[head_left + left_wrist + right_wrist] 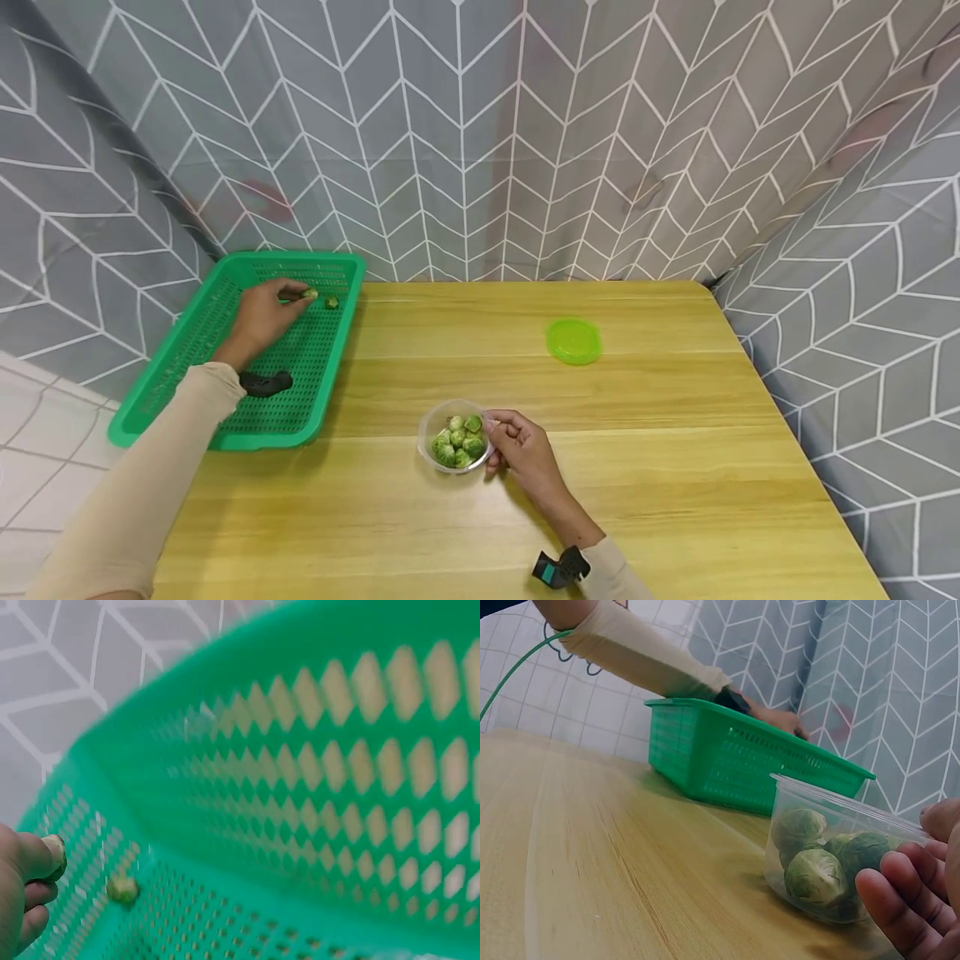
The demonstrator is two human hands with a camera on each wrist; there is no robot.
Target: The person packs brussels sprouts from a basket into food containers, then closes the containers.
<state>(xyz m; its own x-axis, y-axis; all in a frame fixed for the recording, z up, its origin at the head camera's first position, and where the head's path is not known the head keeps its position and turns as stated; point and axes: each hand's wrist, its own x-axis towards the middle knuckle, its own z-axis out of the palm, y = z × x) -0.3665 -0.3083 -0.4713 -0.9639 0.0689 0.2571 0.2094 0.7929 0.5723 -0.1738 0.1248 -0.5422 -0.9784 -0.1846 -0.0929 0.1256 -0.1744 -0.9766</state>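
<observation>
My left hand (266, 315) pinches a Brussels sprout (310, 293) between thumb and fingers, over the far part of a green plastic basket (321, 408). Another Brussels sprout (332, 303) lies in the basket close to its far right corner; the left wrist view shows this loose sprout (122, 889) near the basket's corner. At the middle of the table, my right hand (525, 454) grips the rim of a clear round tub (426, 454), thumb on top and fingers against its side. Several Brussels sprouts (817, 876) fill the tub's lower part.
A bright green round lid (573, 342) lies on the wooden table (660, 400), beyond the tub and to its right. Grey patterned curtains (487, 142) hang along the back and sides. The basket stands at the table's left edge.
</observation>
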